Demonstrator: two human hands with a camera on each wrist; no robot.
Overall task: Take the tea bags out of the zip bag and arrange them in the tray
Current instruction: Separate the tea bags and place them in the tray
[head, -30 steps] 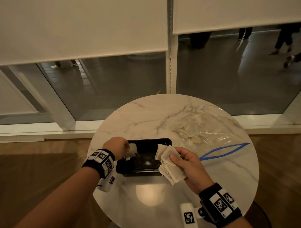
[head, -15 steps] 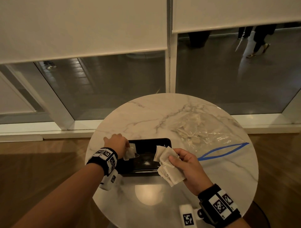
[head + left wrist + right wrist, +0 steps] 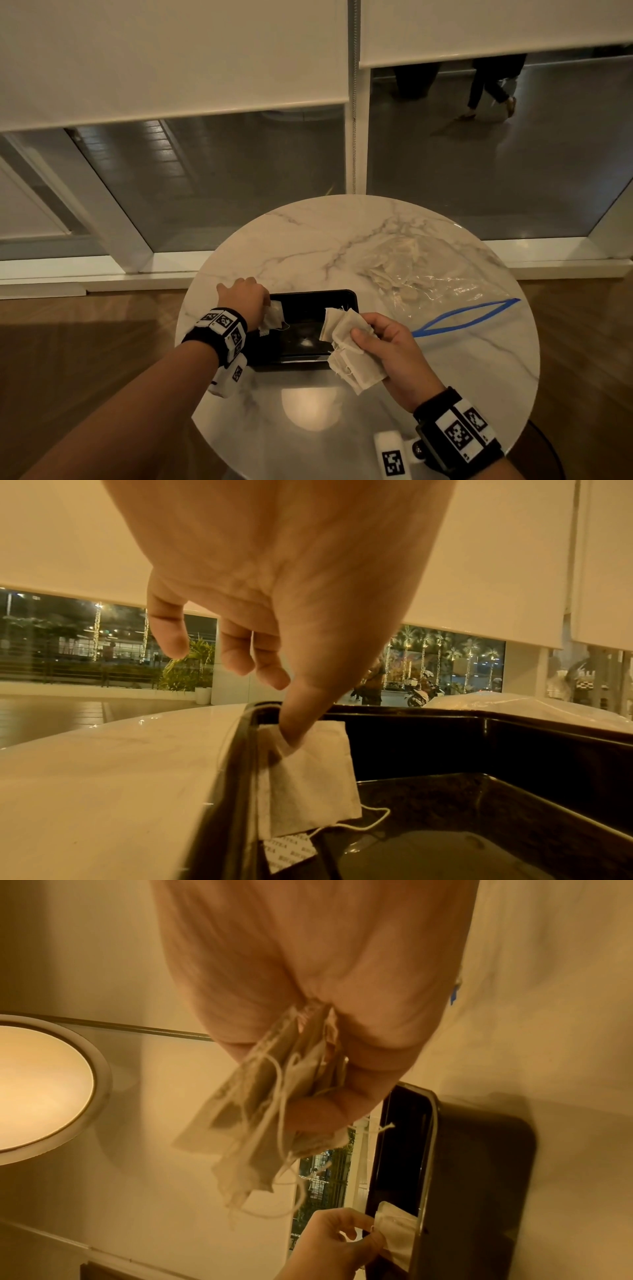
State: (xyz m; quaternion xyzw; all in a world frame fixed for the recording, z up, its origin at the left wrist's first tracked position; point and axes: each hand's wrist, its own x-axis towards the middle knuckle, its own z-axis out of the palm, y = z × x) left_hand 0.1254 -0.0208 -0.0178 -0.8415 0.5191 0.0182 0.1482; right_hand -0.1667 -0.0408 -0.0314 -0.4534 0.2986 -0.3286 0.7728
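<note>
A black rectangular tray (image 3: 310, 354) sits on the round marble table (image 3: 445, 377). My left hand (image 3: 255, 298) pinches one white tea bag (image 3: 272, 317) (image 3: 308, 780) against the tray's left wall (image 3: 240, 764); its string and paper tag (image 3: 289, 850) hang down inside. My right hand (image 3: 387, 346) grips a bunch of several tea bags (image 3: 349, 349) (image 3: 260, 1115) over the tray's right end, strings dangling. The clear zip bag (image 3: 431, 277) with a blue zip strip (image 3: 466, 315) lies open at the back right, more tea bags inside.
The table is small, its edge close on every side, with wooden floor below. A lamp's glare (image 3: 310, 407) reflects on the near tabletop. A window with lowered blinds (image 3: 171, 54) stands behind; a person walks past outside.
My left hand has moved farther back along the tray's left side with its tea bag. The right hand has barely moved with its bunch.
</note>
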